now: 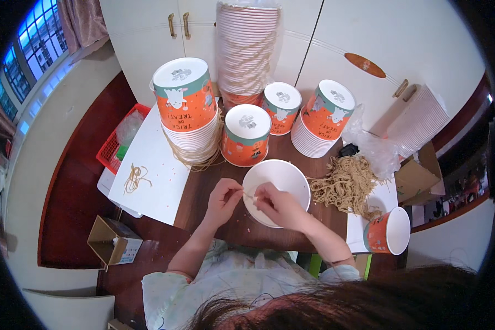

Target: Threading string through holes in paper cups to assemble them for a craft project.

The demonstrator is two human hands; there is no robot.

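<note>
- Step in hand: a short, thin strand of cord is being worked between two hands above the white interior of an upturned-mouth paper bucket. By judgement, an end is being tied or readied as part of a handle; whether the bucket wall is being threaded cannot be told.
- State of the left grip: the cord is being pinched between thumb and fingertips of the left hand, at the left rim of the bucket.
- State of the right grip: the other end is apparently being pinched by the fingertips of the right hand, which is being held over the bucket mouth; the exact contact is being partly hidden by the fingers.
- Position of the cord relative to the grip: the strand is being spanned across the small gap between both sets of fingertips, with little length being exposed.
- Position of the bucket: it is being supported on the brown worktop, beneath the right hand and just beside the left.
- Next move, by judgement: fine fingertip control is being called for, with the strand being kept taut and one end being held steady.
- Supply: a tangled cord heap is being kept to the right of the bucket; inverted orange bucket stacks are being kept beyond it.
</note>
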